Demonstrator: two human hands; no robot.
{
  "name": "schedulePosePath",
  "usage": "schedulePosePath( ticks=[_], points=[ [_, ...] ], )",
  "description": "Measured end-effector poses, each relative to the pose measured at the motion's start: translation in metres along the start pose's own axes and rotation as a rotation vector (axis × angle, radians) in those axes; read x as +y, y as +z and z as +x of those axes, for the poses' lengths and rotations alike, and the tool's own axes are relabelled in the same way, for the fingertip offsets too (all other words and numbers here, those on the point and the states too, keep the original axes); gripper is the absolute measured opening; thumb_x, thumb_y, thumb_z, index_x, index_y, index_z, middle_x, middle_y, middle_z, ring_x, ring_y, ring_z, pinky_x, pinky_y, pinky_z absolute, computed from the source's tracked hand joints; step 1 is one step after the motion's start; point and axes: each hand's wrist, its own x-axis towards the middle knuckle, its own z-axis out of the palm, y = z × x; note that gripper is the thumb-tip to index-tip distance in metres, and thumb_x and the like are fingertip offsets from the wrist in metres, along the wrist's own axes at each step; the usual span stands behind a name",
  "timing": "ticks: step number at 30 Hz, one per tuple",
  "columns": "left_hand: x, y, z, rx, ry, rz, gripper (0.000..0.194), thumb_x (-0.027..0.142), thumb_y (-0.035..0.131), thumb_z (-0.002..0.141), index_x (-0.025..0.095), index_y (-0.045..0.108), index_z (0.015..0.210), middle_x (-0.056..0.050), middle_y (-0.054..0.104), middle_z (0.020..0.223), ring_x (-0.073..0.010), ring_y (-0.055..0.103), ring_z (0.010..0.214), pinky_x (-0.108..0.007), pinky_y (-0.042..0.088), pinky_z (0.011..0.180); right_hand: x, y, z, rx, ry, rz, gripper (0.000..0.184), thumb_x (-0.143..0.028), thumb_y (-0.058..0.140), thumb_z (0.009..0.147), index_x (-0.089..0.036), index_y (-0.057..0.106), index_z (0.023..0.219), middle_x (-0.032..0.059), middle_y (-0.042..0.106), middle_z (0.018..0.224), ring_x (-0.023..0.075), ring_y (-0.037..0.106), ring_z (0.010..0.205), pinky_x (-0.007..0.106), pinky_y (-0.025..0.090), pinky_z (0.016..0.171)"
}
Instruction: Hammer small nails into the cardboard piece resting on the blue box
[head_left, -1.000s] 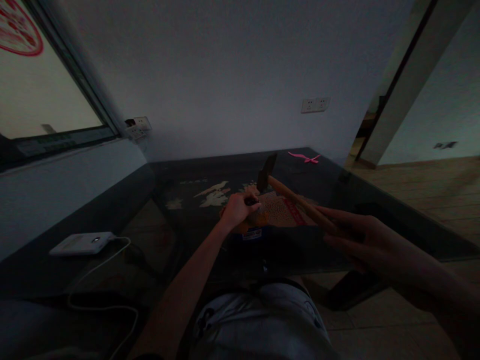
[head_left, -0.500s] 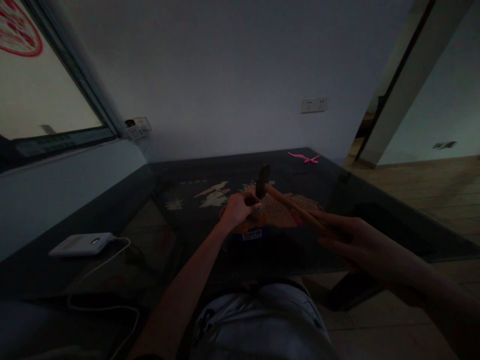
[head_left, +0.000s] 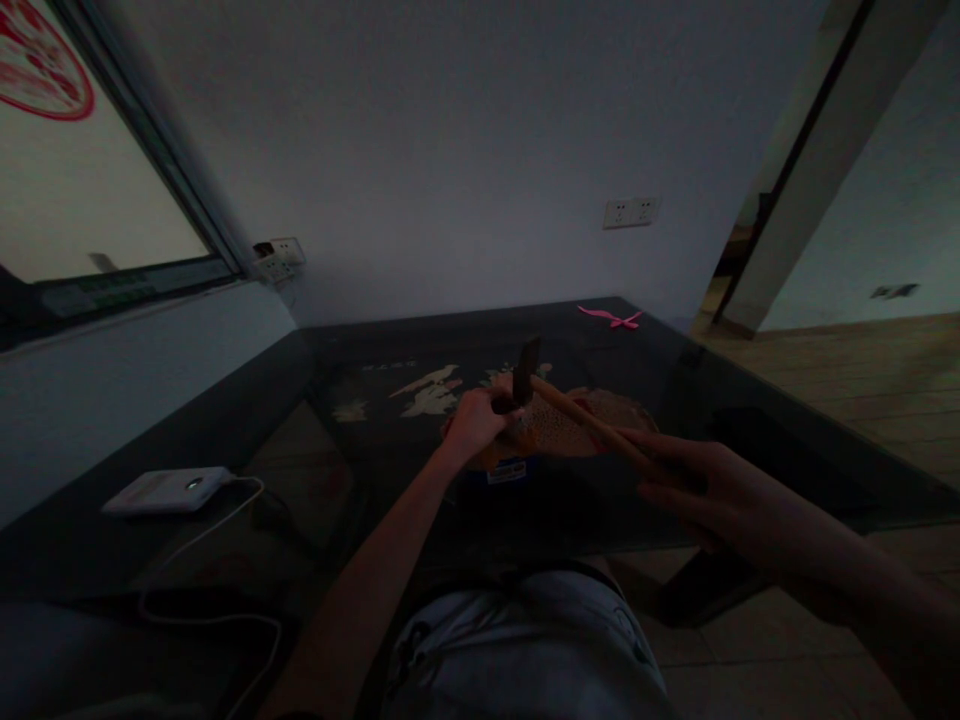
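My right hand [head_left: 697, 490] is closed round the wooden handle of a hammer [head_left: 581, 412], which slants up and to the left. Its dark head is raised close to the fingertips of my left hand [head_left: 478, 422]. The left fingers are bent into a pinch low over the table; whatever sits between them is hidden in the dim light. Under and beside that hand lies a flat, brown and orange patterned packet or sheet [head_left: 553, 430]. A blue piece with a white barcode-like label [head_left: 507, 472] shows at its near edge.
The dark glossy table [head_left: 397, 520] carries bird and flower decoration. A white power bank [head_left: 166, 491] with a white cable lies at the left. A pink ribbon-like item [head_left: 611, 318] rests near the far right corner. Wall sockets [head_left: 631, 213] are behind the table.
The hammer head sits very slightly lower, still beside the left fingertips. Both hands keep nearly the same place and hold, and the view has shifted a little.
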Motion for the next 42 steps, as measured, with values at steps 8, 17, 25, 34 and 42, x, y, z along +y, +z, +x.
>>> schedulePosePath(
  ticks=[8, 17, 25, 34, 42],
  points=[
    [0.0005, -0.0002, 0.0013, -0.003, 0.004, -0.059, 0.008, 0.021, 0.067, 0.072, 0.015, 0.068, 0.078, -0.003, 0.071, 0.079, -0.0163, 0.065, 0.075, -0.026, 0.049, 0.072, 0.002, -0.0008, 0.002, -0.002, -0.031, 0.0, 0.058, -0.034, 0.059, 0.081, -0.023, 0.046, 0.136, -0.0066, 0.042, 0.056, 0.0068, 0.035, 0.041, 0.017, 0.029, 0.034],
    [-0.004, 0.0023, 0.0048, 0.008, 0.008, -0.12, 0.008, 0.022, 0.068, 0.07, 0.015, 0.066, 0.072, -0.002, 0.07, 0.075, -0.0152, 0.065, 0.072, -0.026, 0.049, 0.07, 0.0012, -0.0029, -0.0027, 0.031, -0.008, 0.054, 0.057, -0.038, 0.059, 0.082, -0.025, 0.046, 0.136, -0.0073, 0.037, 0.056, 0.0079, 0.034, 0.045, 0.017, 0.03, 0.036],
    [0.0045, -0.002, 0.0029, -0.025, -0.042, -0.122, 0.006, 0.019, 0.068, 0.069, 0.015, 0.067, 0.074, -0.003, 0.071, 0.077, -0.0159, 0.065, 0.073, -0.028, 0.05, 0.071, -0.0025, 0.0017, 0.0003, 0.029, -0.009, 0.005, 0.051, -0.032, 0.058, 0.081, -0.023, 0.052, 0.131, -0.0053, 0.043, 0.06, 0.0065, 0.035, 0.044, 0.016, 0.028, 0.035],
    [0.0024, -0.0011, 0.0016, -0.009, -0.002, -0.095, 0.008, 0.021, 0.068, 0.071, 0.016, 0.068, 0.077, -0.003, 0.071, 0.079, -0.0166, 0.065, 0.075, -0.028, 0.05, 0.072, -0.0001, -0.0002, 0.0017, -0.016, -0.016, -0.012, 0.055, -0.031, 0.058, 0.081, -0.022, 0.048, 0.135, -0.0046, 0.046, 0.062, 0.0083, 0.039, 0.046, 0.019, 0.033, 0.039],
    [0.0019, -0.0001, 0.0018, 0.01, 0.021, -0.087, 0.006, 0.02, 0.068, 0.071, 0.016, 0.067, 0.074, -0.003, 0.07, 0.077, -0.0161, 0.065, 0.076, -0.028, 0.049, 0.074, -0.0024, -0.0005, -0.0024, 0.051, -0.033, 0.017, 0.057, -0.035, 0.059, 0.081, -0.023, 0.047, 0.135, -0.0058, 0.043, 0.055, 0.0087, 0.037, 0.043, 0.018, 0.03, 0.036]
  ],
)
